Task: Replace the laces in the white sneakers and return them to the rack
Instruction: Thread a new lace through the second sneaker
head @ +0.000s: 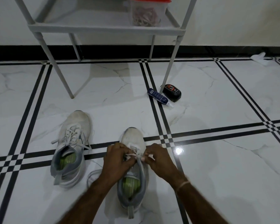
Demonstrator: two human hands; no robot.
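Two white sneakers with grey collars stand on the tiled floor, toes pointing away from me. The left sneaker (72, 146) carries a white lace. Over the eyelets of the right sneaker (132, 138), my left hand (118, 160) and my right hand (160, 160) each pinch a pale pink lace (135, 155) near the lower eyelets. A loose white lace (91, 175) lies on the floor between the shoes. The grey rack (103, 28) stands ahead against the wall.
A clear tub with a red lid (148, 12), holding coiled laces, sits on the rack's shelf. A blue bottle (158, 96) and a black shoe-polish sponge (172, 92) lie by the rack's right front leg. A crumpled white cloth (259, 57) lies at the far right wall.
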